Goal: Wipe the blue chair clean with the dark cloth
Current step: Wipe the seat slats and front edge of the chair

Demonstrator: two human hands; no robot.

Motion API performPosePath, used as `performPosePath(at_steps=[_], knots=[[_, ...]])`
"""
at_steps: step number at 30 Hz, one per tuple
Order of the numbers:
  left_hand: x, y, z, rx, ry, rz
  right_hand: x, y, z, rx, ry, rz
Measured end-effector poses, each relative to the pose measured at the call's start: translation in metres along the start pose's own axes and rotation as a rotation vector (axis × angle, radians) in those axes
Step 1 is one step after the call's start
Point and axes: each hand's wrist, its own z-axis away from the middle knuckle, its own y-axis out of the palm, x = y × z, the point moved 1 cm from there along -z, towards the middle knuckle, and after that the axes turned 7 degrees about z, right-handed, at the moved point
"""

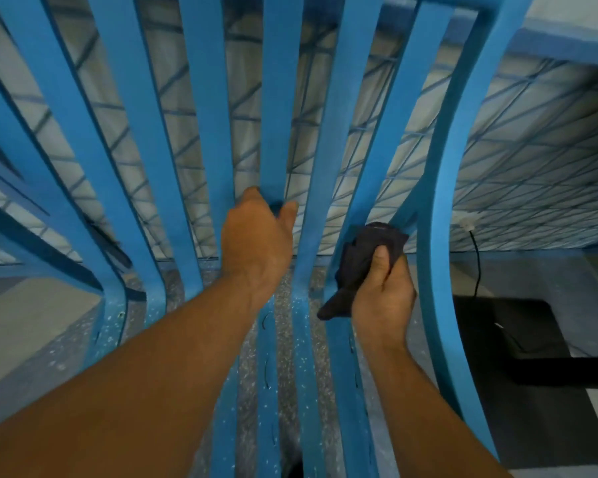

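**2 hands on the blue chair, cloth low at a right-side slat**

The blue chair (201, 98) fills the view. Its back slats rise ahead and its seat slats run down between the forearms. The left grip (258, 236), the person's left hand, is curled round a middle slat (278, 115), most likely to steady the chair against the rubbing. The right grip (382, 294) is closed in a fist on the dark cloth (368, 253), thumb on top. The bunched cloth presses low on the back, against the slat just beside the curved outer frame (439, 236), and 1 tail hangs below the fist. Bunching it probably gives a firm pad narrow enough for the gaps. Pale specks cover the seat slats, so I judge that much wiping is left.

Behind the slats stands a blue wire mesh (497, 150). At the right a black cable (478, 267) drops toward a black mat (511, 339) on the speckled floor (285, 357). Neither blocks the cloth, though the tight gap by the frame could snag it.
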Motion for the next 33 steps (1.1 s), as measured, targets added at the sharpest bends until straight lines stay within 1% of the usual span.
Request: performPosePath(at_steps=[3, 4, 6, 8, 9, 11, 13, 15, 17, 19, 20, 22, 25, 27, 29, 30, 32, 33], knots=[[0.026, -0.001, 0.048, 0.012, -0.100, 0.114, -0.010, -0.020, 0.026, 0.167, 0.162, -0.209], [0.038, 0.000, 0.067, 0.057, -0.137, 0.120, -0.014, -0.026, 0.035, 0.212, 0.207, -0.242], [0.058, 0.006, 0.100, 0.238, -0.203, 0.131, -0.026, -0.034, 0.053, 0.262, 0.339, -0.302], [0.071, 0.008, 0.128, 0.418, -0.214, 0.178, -0.038, -0.040, 0.072, 0.304, 0.536, -0.427], [0.075, 0.007, 0.141, 0.459, -0.202, 0.196, -0.041, -0.043, 0.082, 0.328, 0.646, -0.513], [0.079, 0.000, 0.166, 0.469, -0.183, 0.198, -0.044, -0.052, 0.103, 0.371, 0.827, -0.651], [0.080, -0.010, 0.193, 0.511, -0.192, 0.215, -0.045, -0.062, 0.124, 0.389, 0.910, -0.738], [0.080, -0.022, 0.217, 0.604, -0.220, 0.223, -0.047, -0.075, 0.145, 0.385, 0.965, -0.806], [0.081, -0.033, 0.235, 0.667, -0.303, 0.234, -0.045, -0.089, 0.166, 0.366, 1.011, -0.827], [0.081, -0.041, 0.252, 0.725, -0.382, 0.210, -0.041, -0.105, 0.188, 0.314, 1.070, -0.806], [0.079, -0.045, 0.262, 0.752, -0.394, 0.181, -0.038, -0.114, 0.200, 0.280, 1.095, -0.777], [0.076, -0.050, 0.286, 0.793, -0.404, 0.150, -0.034, -0.131, 0.223, 0.215, 1.113, -0.627], [0.070, -0.056, 0.328, 0.861, -0.523, 0.159, -0.029, -0.161, 0.254, 0.139, 0.992, -0.252], [0.073, -0.055, 0.356, 0.924, -0.654, 0.218, -0.029, -0.179, 0.270, 0.109, 0.890, -0.123], [0.082, -0.054, 0.378, 0.970, -0.789, 0.297, -0.038, -0.190, 0.284, 0.140, 0.799, -0.030], [0.088, -0.054, 0.387, 0.963, -0.852, 0.338, -0.047, -0.190, 0.291, 0.170, 0.754, 0.028], [0.107, -0.051, 0.401, 0.877, -0.945, 0.365, -0.073, -0.181, 0.304, 0.263, 0.657, 0.181], [0.117, -0.050, 0.407, 0.811, -0.957, 0.333, -0.087, -0.172, 0.312, 0.328, 0.611, 0.262]])
